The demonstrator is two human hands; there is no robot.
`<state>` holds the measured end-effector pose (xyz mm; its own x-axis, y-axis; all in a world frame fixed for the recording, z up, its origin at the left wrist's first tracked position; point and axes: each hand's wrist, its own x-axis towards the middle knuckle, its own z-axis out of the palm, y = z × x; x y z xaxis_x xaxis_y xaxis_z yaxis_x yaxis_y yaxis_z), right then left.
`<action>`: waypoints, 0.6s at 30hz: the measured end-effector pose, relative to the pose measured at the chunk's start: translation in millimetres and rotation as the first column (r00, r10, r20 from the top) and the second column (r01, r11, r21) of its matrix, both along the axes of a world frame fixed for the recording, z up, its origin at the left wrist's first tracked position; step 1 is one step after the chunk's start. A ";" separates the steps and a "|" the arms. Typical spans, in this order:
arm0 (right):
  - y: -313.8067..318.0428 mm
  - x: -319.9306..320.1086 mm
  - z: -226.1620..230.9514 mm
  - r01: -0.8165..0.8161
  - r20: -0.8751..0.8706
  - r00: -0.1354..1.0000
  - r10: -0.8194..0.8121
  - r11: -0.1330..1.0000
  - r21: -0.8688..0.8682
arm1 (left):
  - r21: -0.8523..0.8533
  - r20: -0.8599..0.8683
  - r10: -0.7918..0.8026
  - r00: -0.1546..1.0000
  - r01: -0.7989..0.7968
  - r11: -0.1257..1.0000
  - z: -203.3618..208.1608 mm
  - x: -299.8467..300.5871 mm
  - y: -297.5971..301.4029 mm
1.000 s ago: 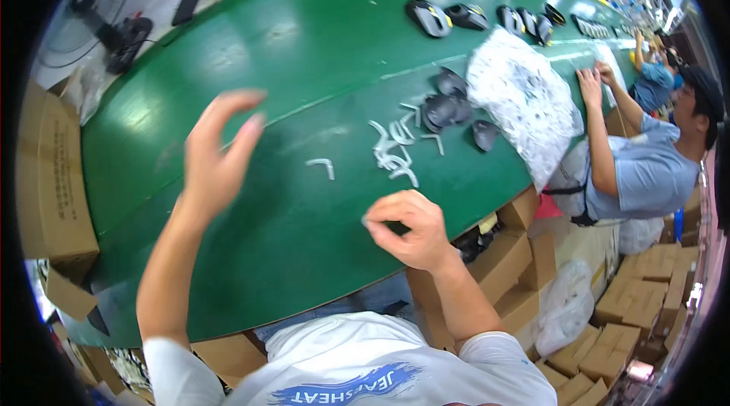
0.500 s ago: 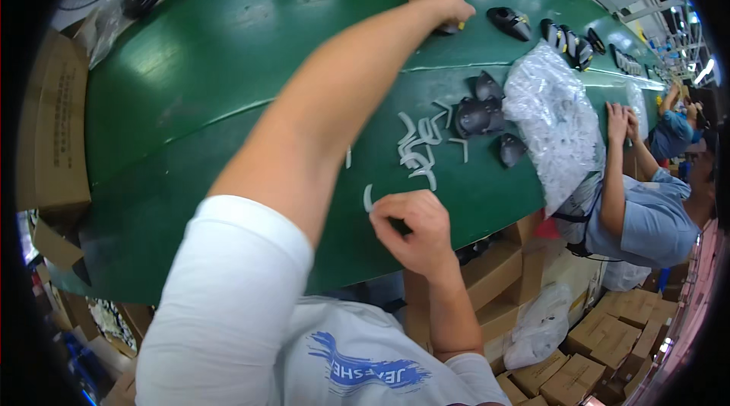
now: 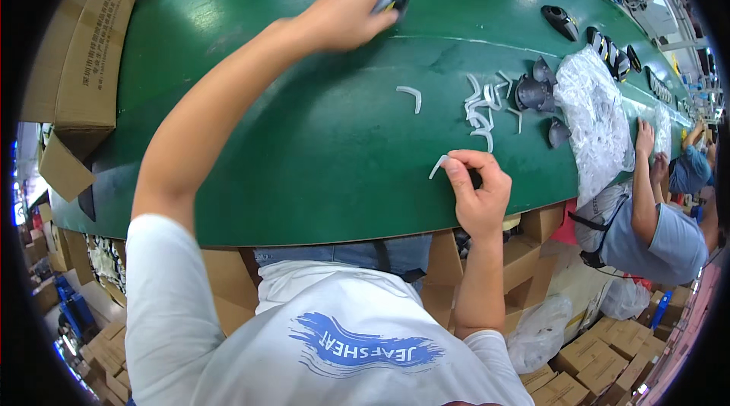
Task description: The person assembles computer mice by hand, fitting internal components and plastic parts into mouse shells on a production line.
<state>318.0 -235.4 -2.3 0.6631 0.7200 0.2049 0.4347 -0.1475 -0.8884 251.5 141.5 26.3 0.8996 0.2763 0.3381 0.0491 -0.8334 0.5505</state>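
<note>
My left hand (image 3: pixel 351 9), arm stretched out over the green table, is closed round a dark, rounded shell piece (image 3: pixel 391 1) with a small yellow mark; the fingers hide part of it. Nearer to me, my right hand (image 3: pixel 485 193) pinches a small whitish curved strip (image 3: pixel 437 167) between thumb and forefinger, just above the table. One similar bent strip (image 3: pixel 411 97) lies alone between the two hands. Beyond my right hand is a loose heap of such strips (image 3: pixel 479 113). Beside the heap sit several dark curved shells (image 3: pixel 534 93).
A crumpled clear plastic bag (image 3: pixel 593 117) covers the table at the right. Behind it lie a dark shell piece (image 3: pixel 560 22) and several black-and-yellow ones (image 3: pixel 608 52). A cardboard box (image 3: pixel 87 49) stands at the left edge. A co-worker (image 3: pixel 654 231) works at the right.
My left hand has come left across the table with the dark shell piece in it. My right hand keeps its pinch on the strip. The whole view has swung left.
</note>
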 end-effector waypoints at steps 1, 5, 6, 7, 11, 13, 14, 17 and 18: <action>-2.0 -1.8 0.3 -0.019 -0.002 1.000 0.019 1.000 0.024 | -0.086 0.008 -0.089 0.996 0.090 0.992 28.9 -46.9 -31.3; 13.8 -18.0 6.3 -0.219 -0.063 0.972 0.225 0.971 0.093 | -0.199 -0.113 -0.320 0.941 0.294 0.935 34.1 -179.3 -108.2; 19.5 -25.4 10.2 -0.338 -0.024 0.938 0.346 0.926 0.167 | -0.210 -0.112 -0.330 0.937 0.303 0.930 23.5 -201.9 -122.0; 26.4 -32.7 14.7 -0.366 -0.042 0.925 0.377 0.916 0.166 | -0.225 -0.107 -0.342 0.934 0.313 0.923 11.4 -222.5 -131.3; 63.9 -54.5 20.0 -0.573 0.053 0.820 0.571 0.818 0.055 | -0.078 -0.141 0.014 0.990 -0.025 0.997 1.2 -255.6 -141.7; 86.7 -67.5 21.8 -0.636 0.119 0.769 0.628 0.770 0.052 | -0.074 -0.180 0.047 0.983 -0.061 0.995 -2.3 -269.4 -143.5; 96.7 -71.2 23.6 -0.667 0.140 0.741 0.657 0.744 0.038 | -0.059 -0.211 0.058 0.976 -0.072 0.996 -5.3 -274.8 -144.9; 118.8 -77.7 21.8 -0.736 0.272 0.660 0.700 0.676 0.046 | -0.059 -0.140 0.096 0.985 -0.105 0.993 -19.4 -278.5 -151.0; 122.2 -77.6 21.3 -0.746 0.369 0.622 0.690 0.666 0.012 | -0.046 -0.149 0.098 0.984 -0.105 0.993 -20.3 -278.0 -152.9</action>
